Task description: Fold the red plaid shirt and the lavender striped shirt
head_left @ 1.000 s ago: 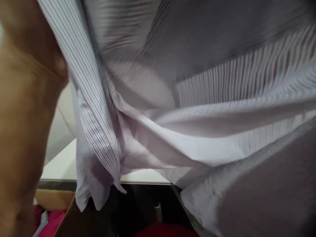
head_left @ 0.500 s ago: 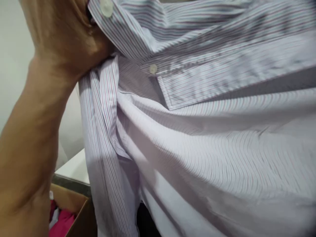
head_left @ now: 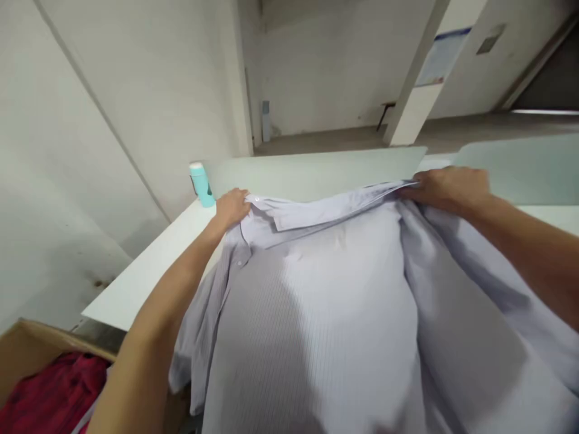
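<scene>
A pale striped button-up shirt [head_left: 325, 301] is stretched out between my two hands, its collar edge running across the top. My left hand [head_left: 233, 206] grips the collar end near a small white button. At the opposite side my right hand [head_left: 446, 188] pinches the collar or shoulder fabric. The shirt's body and sleeves hang down toward me, with the left sleeve over the table edge. Fingertips of both hands are partly hidden by the cloth.
Beyond the shirt is a white table [head_left: 154, 265] with a pale greenish panel [head_left: 312, 172] along its far edge. A turquoise bottle [head_left: 202, 185] stands at the table's left back corner. Lower left, a cardboard box [head_left: 34, 337] holds red clothing [head_left: 54, 386].
The shirt has moved from close before the camera to farther out over the table. My right hand has come into view, and the collar now spans both hands.
</scene>
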The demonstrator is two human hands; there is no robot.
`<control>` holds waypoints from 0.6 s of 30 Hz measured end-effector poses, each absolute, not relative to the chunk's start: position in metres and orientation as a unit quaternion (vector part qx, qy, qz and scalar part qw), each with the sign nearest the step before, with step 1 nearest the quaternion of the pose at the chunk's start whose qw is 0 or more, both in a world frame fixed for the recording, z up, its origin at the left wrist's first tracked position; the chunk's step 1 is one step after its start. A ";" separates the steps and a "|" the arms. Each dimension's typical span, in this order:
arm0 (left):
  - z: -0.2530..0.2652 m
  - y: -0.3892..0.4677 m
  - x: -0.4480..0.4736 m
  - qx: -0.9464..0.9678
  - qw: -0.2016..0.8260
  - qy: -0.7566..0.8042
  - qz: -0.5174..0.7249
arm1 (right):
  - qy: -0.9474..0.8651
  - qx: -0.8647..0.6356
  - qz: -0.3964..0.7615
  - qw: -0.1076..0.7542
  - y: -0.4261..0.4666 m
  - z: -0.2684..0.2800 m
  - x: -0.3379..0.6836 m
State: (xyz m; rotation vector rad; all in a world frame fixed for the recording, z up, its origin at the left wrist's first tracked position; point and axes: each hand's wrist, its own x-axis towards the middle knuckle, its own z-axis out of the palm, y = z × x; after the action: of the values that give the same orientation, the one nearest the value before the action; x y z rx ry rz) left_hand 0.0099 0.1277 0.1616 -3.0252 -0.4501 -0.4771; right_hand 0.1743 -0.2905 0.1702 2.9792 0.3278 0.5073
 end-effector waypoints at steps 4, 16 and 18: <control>0.124 0.120 0.024 -0.978 -0.030 -0.169 -0.116 | 0.121 0.986 0.101 0.054 -0.285 0.123 0.179; 0.091 0.150 -0.013 -0.989 -0.074 -0.108 -0.063 | 0.258 0.915 0.287 0.117 -0.315 0.104 0.123; 0.089 0.153 -0.024 -0.991 -0.054 -0.105 -0.067 | 0.278 0.907 0.306 0.082 -0.316 0.098 0.104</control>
State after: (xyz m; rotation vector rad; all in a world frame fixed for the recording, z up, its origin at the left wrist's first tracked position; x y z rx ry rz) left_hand -0.0236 0.1531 0.0894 -3.2250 -0.3416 -0.2181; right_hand 0.1041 -0.3165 0.0977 2.7082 0.8304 0.9140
